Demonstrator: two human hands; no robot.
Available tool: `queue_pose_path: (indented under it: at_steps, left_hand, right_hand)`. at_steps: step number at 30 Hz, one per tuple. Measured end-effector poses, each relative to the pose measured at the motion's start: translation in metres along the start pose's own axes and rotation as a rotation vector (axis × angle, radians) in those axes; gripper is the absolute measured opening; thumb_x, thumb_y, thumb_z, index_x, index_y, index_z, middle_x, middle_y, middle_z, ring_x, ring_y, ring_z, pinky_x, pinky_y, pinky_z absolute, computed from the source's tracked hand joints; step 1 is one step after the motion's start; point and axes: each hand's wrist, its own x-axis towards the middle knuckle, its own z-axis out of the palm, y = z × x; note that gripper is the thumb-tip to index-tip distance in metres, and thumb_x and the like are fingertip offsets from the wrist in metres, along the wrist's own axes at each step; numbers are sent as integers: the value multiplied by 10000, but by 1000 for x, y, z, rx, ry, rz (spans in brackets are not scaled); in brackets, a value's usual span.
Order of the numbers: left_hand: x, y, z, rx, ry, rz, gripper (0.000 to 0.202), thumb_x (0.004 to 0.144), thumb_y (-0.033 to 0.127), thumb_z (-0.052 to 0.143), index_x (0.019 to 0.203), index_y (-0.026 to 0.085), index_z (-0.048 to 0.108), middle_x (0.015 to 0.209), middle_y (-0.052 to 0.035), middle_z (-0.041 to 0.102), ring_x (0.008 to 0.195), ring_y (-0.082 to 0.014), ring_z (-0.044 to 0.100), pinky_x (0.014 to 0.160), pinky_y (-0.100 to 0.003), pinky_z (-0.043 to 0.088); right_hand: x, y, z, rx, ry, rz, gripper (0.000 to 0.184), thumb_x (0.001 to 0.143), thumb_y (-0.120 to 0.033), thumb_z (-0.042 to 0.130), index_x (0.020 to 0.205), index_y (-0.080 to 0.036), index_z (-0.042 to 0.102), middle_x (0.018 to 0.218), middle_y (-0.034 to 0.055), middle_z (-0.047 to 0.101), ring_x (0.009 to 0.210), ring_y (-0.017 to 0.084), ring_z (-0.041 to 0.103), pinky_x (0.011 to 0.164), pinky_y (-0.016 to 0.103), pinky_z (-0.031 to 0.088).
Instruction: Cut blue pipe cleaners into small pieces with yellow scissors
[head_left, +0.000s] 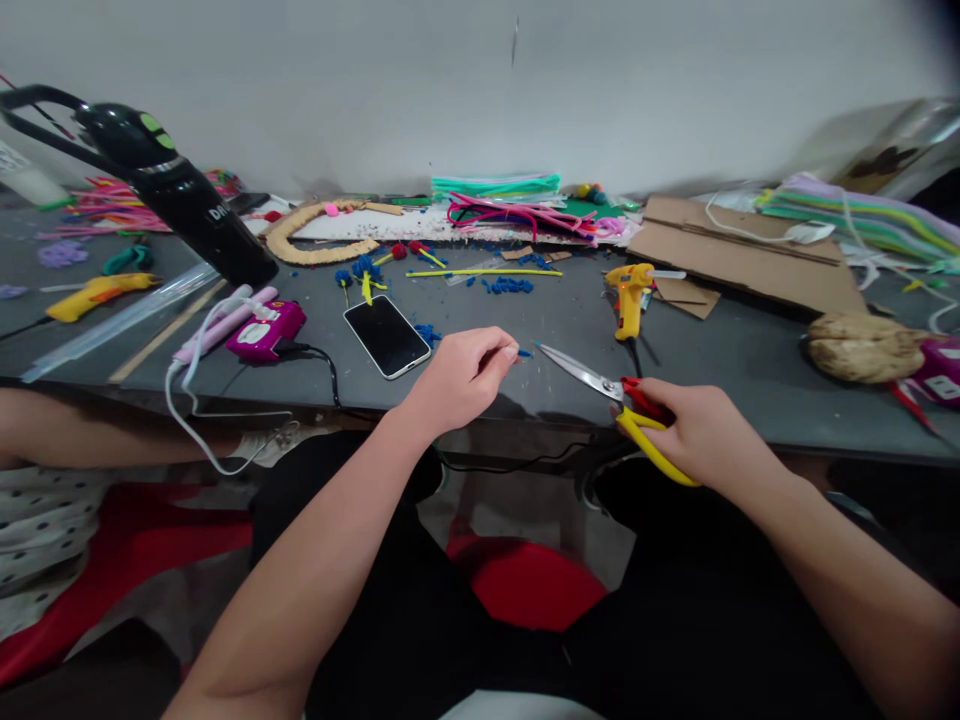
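Note:
My left hand is closed in a pinch on a blue pipe cleaner, of which only a short end sticks out past the fingertips. In my right hand are scissors with red and yellow handles. Their blades look closed, and the tips point left, just beside the blue end, with a tiny blue bit at them. Left of my left hand lies a smartphone with a dark screen. Blue fuzzy pieces and a long yellow pipe cleaner lie beyond my hands.
A yellow glue gun is near the scissors, before cardboard sheets. A black bottle stands left, by a purple power socket with cables. Pipe cleaner bundles lie along the wall. Another person's leg shows at left.

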Motion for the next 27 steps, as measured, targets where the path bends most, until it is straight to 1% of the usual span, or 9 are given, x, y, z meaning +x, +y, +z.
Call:
queue_pose_path:
  at_steps: [2, 5, 9, 16, 22, 27]
  left_hand:
    - [0, 1, 0, 5, 2, -1, 232, 931, 255, 445, 817, 152, 619, 685, -15, 612, 621, -122, 521, 613, -256, 398]
    - [-1, 1, 0, 15, 9, 3, 234, 933, 258, 443, 823, 151, 620, 689, -15, 612, 627, -122, 526, 615, -256, 396]
    - [-1, 2, 0, 10, 18, 13, 235, 936, 260, 445, 821, 150, 617, 690, -15, 607, 636, -123, 532, 621, -255, 396]
    - [-1, 3, 0, 8, 15, 22, 257, 950, 279, 424, 804, 155, 596, 678, -12, 596, 623, -121, 521, 624, -258, 397]
    - [-1, 3, 0, 12, 17, 35, 249, 953, 281, 425, 818, 158, 594, 688, -14, 597, 638, -124, 525, 636, -262, 401]
    - [0, 3, 0, 19, 12, 28, 255, 958, 286, 429, 814, 157, 596, 681, -8, 582, 631, -119, 512, 635, -263, 394]
  right_hand:
    - [0, 0, -1, 22, 23, -15, 244, 817, -447, 553, 740, -241, 446, 614, 26, 527, 536, 174, 440, 532, 315, 321]
    - [-1, -1, -2, 40, 33, -29, 268, 813, -463, 558, 730, -239, 436, 610, 17, 514, 536, 163, 426, 526, 305, 316]
    - [-1, -4, -3, 41, 2, -9, 248, 802, -458, 553, 741, -232, 471, 610, 9, 527, 532, 156, 425, 529, 292, 303]
    - [1, -4, -1, -1, -37, 6, 239, 794, -453, 539, 808, -214, 555, 634, 21, 580, 553, 167, 487, 542, 279, 299]
    - [1, -3, 0, -8, -33, -4, 232, 798, -438, 534, 818, -210, 572, 630, 29, 593, 550, 169, 492, 537, 279, 302]
    - [1, -4, 0, 2, -54, -2, 216, 816, -426, 529, 835, -217, 583, 649, 43, 609, 569, 192, 525, 549, 300, 325]
